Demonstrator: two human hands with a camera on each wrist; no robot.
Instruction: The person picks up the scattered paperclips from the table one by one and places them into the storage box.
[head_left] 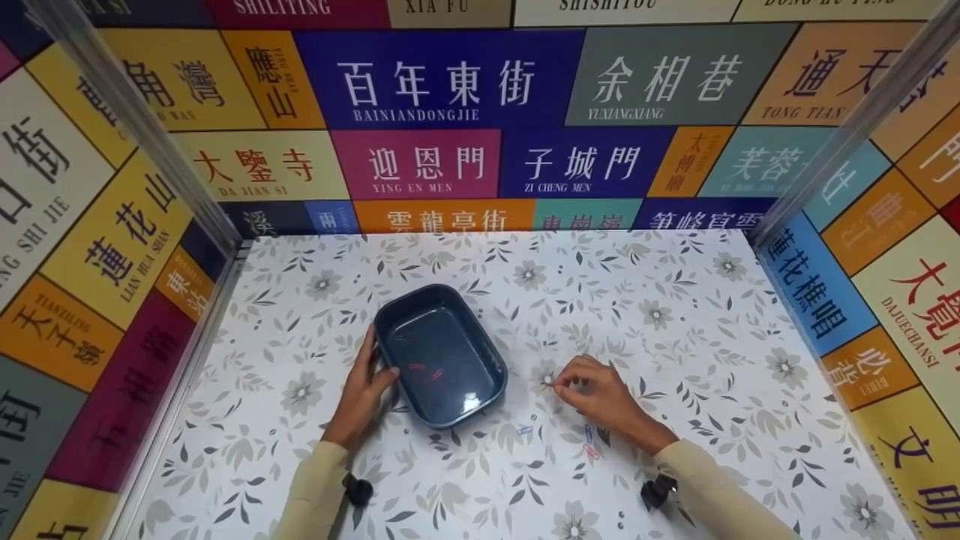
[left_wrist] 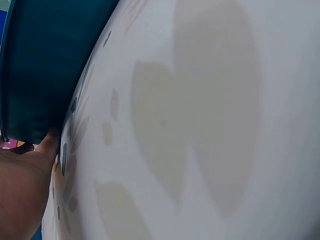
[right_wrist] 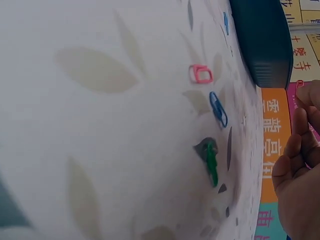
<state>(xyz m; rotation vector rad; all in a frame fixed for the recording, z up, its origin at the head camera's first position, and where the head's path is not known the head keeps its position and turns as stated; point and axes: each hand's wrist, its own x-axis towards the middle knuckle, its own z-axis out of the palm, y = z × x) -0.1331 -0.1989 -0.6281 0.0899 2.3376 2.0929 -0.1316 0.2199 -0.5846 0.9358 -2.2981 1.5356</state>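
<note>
In the head view, we see our left hand (head_left: 366, 390) at the left side of a dark blue box (head_left: 435, 337), thumb and fingers spread apart against it. Two red clips (head_left: 416, 367) lie inside. Our right hand (head_left: 596, 391) pinches a small red clip (head_left: 553, 385) above the table (head_left: 675, 465), well apart from the box.

In the left wrist view, we touch the box low on its wall; most of the fingers are hidden.

In the right wrist view, our fingertips pinch the red clip, while a pink clip (right_wrist: 203, 75), a blue clip (right_wrist: 218, 110) and a green clip (right_wrist: 212, 164) lie on the table.
</note>
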